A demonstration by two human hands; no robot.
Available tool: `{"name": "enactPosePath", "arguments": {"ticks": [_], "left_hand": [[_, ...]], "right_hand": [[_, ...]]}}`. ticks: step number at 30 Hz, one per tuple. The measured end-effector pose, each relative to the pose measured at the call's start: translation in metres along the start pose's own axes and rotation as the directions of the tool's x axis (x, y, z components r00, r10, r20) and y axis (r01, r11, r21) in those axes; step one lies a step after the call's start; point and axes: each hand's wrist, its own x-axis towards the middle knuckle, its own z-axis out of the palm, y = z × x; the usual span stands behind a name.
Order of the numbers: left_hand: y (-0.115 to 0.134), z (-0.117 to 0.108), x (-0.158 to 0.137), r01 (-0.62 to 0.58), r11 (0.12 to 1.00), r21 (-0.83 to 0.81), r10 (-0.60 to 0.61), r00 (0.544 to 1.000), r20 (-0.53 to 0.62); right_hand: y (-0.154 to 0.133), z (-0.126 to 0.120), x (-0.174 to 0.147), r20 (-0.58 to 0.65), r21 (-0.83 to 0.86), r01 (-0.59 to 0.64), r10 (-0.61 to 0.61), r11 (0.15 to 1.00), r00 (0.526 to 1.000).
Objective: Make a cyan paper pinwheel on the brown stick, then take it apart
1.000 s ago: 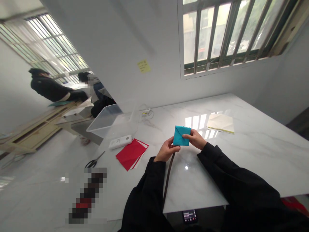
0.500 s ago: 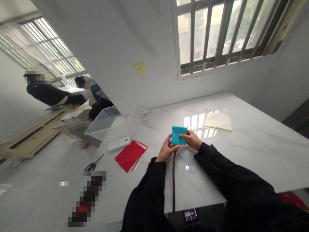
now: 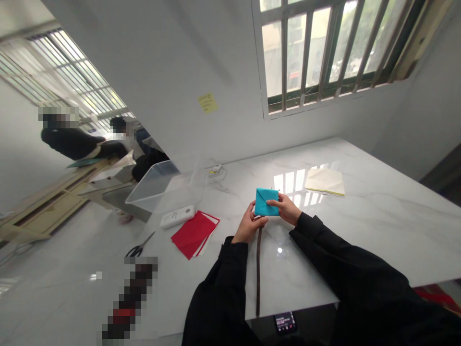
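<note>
A small square of folded blue paper [image 3: 262,203] with a diagonal crease is held up above the white marbled table [image 3: 360,240]. My left hand [image 3: 249,225] grips its left and lower edge, with the thumb along the bottom. From the right, my right hand [image 3: 288,209] pinches it, one finger lying across its front; the fingers behind are hidden. Below my left hand a narrow brown strip [image 3: 258,269] runs toward the table's near edge. Red paper sheets [image 3: 194,234], with white ones under them, lie left of my hands.
Left of the red paper are a white oblong device [image 3: 177,216], scissors [image 3: 137,249] and a clear plastic bin [image 3: 151,187]. Pale sheets [image 3: 325,181] lie at the back right. A phone [image 3: 285,322] shows below the near edge. Two people [image 3: 72,142] are at the far left.
Both hands stay almost in place on the blue paper, which has tilted very slightly. The camera view has shifted a little.
</note>
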Motion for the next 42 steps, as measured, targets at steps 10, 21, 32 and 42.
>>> {"name": "enactPosePath", "arguments": {"ticks": [10,21,32,42], "left_hand": [[0.000,-0.006,0.001,0.116,0.986,0.116,-0.127,0.987,0.096],[0.006,-0.007,-0.001,0.124,0.988,0.096,-0.116,0.989,-0.091],[0.006,-0.007,-0.001,0.088,0.991,0.096,-0.083,0.995,-0.055],[0.004,-0.007,0.000,0.045,0.996,0.081,-0.037,0.994,-0.099]], "right_hand": [[-0.008,-0.009,0.007,-0.190,-0.026,0.094,-0.097,0.995,0.977],[-0.025,-0.039,0.008,-0.301,-0.659,0.170,-0.465,0.732,0.832],[-0.036,-0.049,0.005,-0.073,-0.966,0.044,-0.432,0.254,0.899],[-0.028,-0.053,0.008,-0.145,-0.954,-0.018,-0.408,0.300,0.902]]}}
